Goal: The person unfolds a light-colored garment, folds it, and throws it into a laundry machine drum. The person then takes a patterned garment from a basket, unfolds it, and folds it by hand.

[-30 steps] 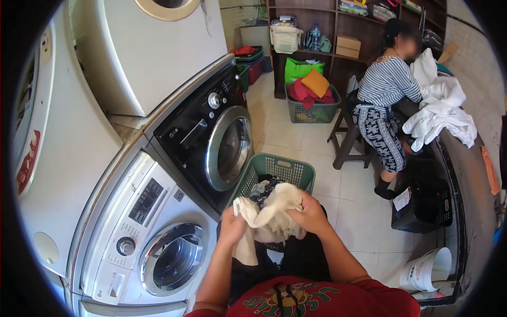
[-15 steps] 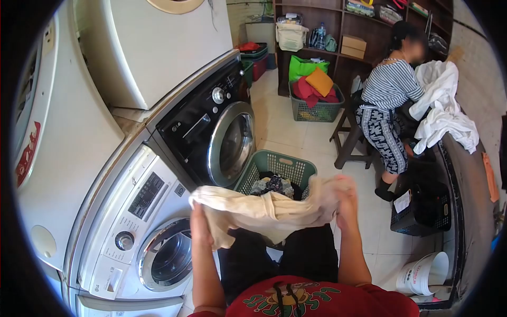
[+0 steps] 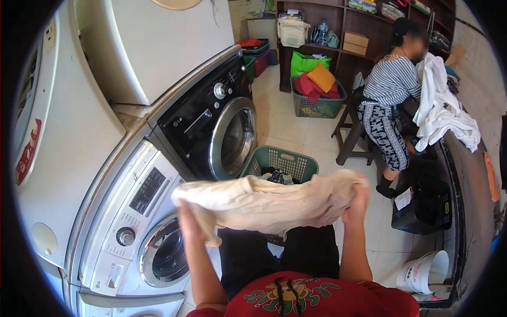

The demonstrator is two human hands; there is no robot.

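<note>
Both hands were well apart, each clamped on one end of a cream cloth [image 3: 269,203]; the left hand [image 3: 191,224] had the left end, fingers partly hidden by fabric, and the right hand [image 3: 356,198] gripped the right end, a bit blurred. Cloth was held up in the air, spread sideways between the hands in front of the black trousers [image 3: 309,251], a loose corner hanging down by the left hand. It hid the near edge of a green basket [image 3: 285,156] on the floor; dark and patterned clothes [image 3: 277,177] showed inside, below the basket's far rim. A white washer [image 3: 127,227] stood on the left, door beside the left forearm, with a black washer [image 3: 193,127] past it, its round door near the green basket's left side. Across the room, a person in a striped top [image 3: 393,84] sat on a dark stool [image 3: 346,137], at the far end of the table [image 3: 472,190], arm reaching to white fabric [image 3: 438,105] heaped there and draped over the table's left edge; that hand was not clear. A black basket [image 3: 422,211] with a paper on it stood by the same edge, and a white bucket [image 3: 422,274] sat by the table's near left corner. Second green basket [image 3: 319,108], piled with red and orange items, stood on the floor in front of the shelf [image 3: 317,53].
</note>
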